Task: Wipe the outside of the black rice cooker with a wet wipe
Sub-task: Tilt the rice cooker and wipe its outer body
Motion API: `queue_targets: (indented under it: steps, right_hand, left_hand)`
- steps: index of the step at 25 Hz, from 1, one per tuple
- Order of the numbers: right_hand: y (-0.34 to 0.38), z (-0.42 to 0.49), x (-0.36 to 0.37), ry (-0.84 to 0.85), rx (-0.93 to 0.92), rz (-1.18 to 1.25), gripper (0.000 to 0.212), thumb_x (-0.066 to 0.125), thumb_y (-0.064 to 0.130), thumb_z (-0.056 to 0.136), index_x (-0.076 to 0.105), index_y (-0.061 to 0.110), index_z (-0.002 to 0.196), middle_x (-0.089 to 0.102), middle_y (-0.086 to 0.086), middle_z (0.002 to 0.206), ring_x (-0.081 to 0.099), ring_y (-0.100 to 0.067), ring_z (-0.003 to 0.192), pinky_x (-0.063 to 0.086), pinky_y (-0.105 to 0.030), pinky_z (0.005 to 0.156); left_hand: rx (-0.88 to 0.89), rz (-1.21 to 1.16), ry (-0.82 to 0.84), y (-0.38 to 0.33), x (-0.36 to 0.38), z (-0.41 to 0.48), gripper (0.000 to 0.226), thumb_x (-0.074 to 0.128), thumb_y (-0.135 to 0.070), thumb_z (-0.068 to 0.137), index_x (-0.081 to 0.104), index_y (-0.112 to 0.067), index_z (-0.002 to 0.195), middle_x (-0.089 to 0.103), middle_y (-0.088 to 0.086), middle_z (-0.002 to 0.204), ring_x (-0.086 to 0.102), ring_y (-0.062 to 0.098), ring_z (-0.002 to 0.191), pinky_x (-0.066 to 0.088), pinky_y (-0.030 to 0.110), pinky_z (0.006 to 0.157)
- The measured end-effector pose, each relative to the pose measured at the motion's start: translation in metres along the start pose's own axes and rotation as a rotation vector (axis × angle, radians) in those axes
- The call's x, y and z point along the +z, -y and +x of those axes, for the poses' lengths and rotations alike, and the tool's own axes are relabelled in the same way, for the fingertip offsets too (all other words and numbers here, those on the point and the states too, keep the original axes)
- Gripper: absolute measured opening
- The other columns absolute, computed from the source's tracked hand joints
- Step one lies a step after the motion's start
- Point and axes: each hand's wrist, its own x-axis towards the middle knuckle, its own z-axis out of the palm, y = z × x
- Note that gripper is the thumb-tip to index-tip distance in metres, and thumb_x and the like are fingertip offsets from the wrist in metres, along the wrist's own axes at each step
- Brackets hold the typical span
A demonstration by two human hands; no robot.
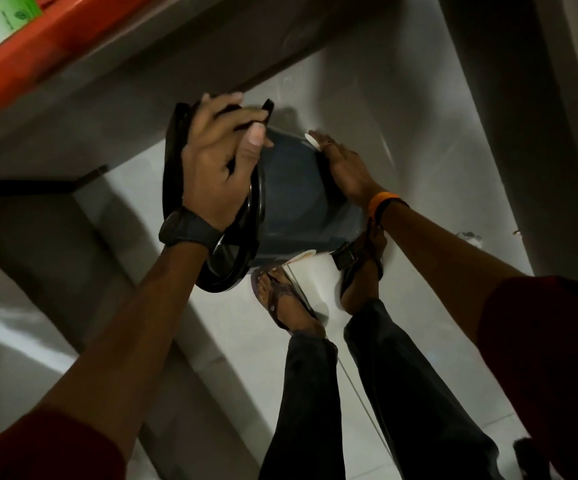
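Head view: I hold the black rice cooker (294, 199) tipped on its side in mid-air at the frame's centre, above the pale floor (367, 109) and my sandalled feet.
Left hand (218, 157): fingers clamped over the lid end and its handle, thumb pressed on the body.
Right hand (344, 168): laid flat against the cooker's far side, fingers together, with a scrap of white wet wipe (312, 139) showing at the fingertips.
Weight: I judge it bulky and moderately heavy; it needs both hands.
Surface: stiff, smooth shell, likely slick once damp.
Lid: glass-looking disc (232, 251), probably loose and fragile; I keep it pinned.
Best hold: rim and handle, not the wetted wall.
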Motion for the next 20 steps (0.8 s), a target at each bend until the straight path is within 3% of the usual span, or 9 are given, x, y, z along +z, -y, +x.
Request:
queue_targets:
  steps: [3,5,6,9,11,13,15,17,20]
  right_hand:
    - [0.005,0.006,-0.011,0.017,-0.011,-0.065,0.047,0.022,0.034,0.110,0.037,0.029,0.155,0.035,-0.006,0.164,0.033,-0.029,0.152,0.020,-0.042,0.127]
    - [0.010,0.000,-0.014,0.030,-0.067,-0.170,0.047,0.024,0.025,0.110,0.032,0.020,0.157,0.037,-0.013,0.162,0.035,-0.033,0.150,0.019,-0.042,0.126]
    - [0.015,-0.010,-0.013,0.035,-0.143,-0.185,0.049,0.026,0.023,0.109,0.030,0.015,0.158,0.036,-0.015,0.162,0.033,-0.033,0.151,0.015,-0.043,0.127]
    - [0.024,-0.063,0.009,0.004,-0.337,0.012,0.055,0.023,0.033,0.107,0.029,0.017,0.159,0.030,-0.005,0.166,0.028,-0.018,0.154,0.013,-0.037,0.130]
    - [0.020,-0.109,0.035,-0.050,-0.410,0.107,0.054,0.021,0.038,0.107,0.022,0.028,0.160,0.019,0.011,0.168,0.017,-0.005,0.156,0.008,-0.027,0.130]
    - [0.007,-0.134,0.053,-0.050,-0.537,-0.027,0.053,0.023,0.029,0.107,0.021,0.023,0.160,0.014,0.007,0.170,0.006,-0.011,0.160,0.000,-0.036,0.131]
    - [-0.015,-0.117,0.048,-0.075,-0.642,-0.227,0.054,0.025,0.023,0.107,0.024,0.016,0.160,0.018,-0.005,0.170,0.008,-0.021,0.161,0.002,-0.047,0.131]
    - [-0.026,-0.077,0.030,-0.128,-0.531,-0.296,0.051,0.028,0.019,0.107,0.028,0.012,0.158,0.022,-0.011,0.169,0.014,-0.027,0.160,0.004,-0.048,0.131]
    - [-0.018,-0.010,-0.017,-0.178,-0.124,-0.100,0.047,0.029,0.025,0.111,0.035,0.016,0.157,0.027,-0.006,0.168,0.020,-0.023,0.158,0.006,-0.033,0.130]
  left_hand:
    - [0.391,-0.001,0.151,-0.024,0.015,0.001,0.050,0.046,-0.028,0.103,0.072,0.002,0.073,0.074,0.014,0.081,0.069,0.032,0.089,0.047,0.055,0.103]
    - [0.503,0.032,0.246,-0.039,0.024,-0.002,0.046,0.049,-0.026,0.102,0.065,-0.001,0.067,0.064,0.013,0.064,0.063,0.029,0.065,0.052,0.042,0.083]
    - [0.501,0.082,0.278,-0.044,0.027,-0.002,0.044,0.049,-0.027,0.102,0.064,-0.004,0.069,0.063,0.012,0.065,0.061,0.029,0.064,0.049,0.039,0.079]
    - [0.271,0.147,0.292,-0.046,0.026,0.007,0.041,0.040,-0.031,0.103,0.069,-0.008,0.087,0.072,0.009,0.080,0.066,0.028,0.079,0.038,0.034,0.080]
    - [0.008,0.116,0.229,-0.037,0.020,0.015,0.042,0.032,-0.035,0.104,0.063,-0.012,0.088,0.061,0.003,0.070,0.061,0.028,0.071,0.037,0.033,0.072]
    - [-0.208,0.098,0.186,-0.025,0.013,0.015,0.043,0.032,-0.044,0.104,0.051,-0.015,0.078,0.046,-0.003,0.060,0.050,0.015,0.057,0.039,0.029,0.059]
    - [-0.335,0.141,0.153,-0.017,0.007,0.011,0.044,0.042,-0.052,0.100,0.039,-0.021,0.068,0.036,-0.008,0.054,0.042,0.007,0.050,0.029,0.017,0.049]
    - [-0.422,0.159,0.129,-0.012,0.001,0.006,0.048,0.053,-0.052,0.094,0.031,-0.023,0.064,0.035,-0.007,0.051,0.040,0.006,0.048,0.028,0.020,0.050]
    - [-0.445,0.119,0.132,-0.013,0.001,0.007,0.046,0.059,-0.044,0.088,0.028,-0.023,0.062,0.037,-0.007,0.052,0.036,0.009,0.049,0.030,0.025,0.055]
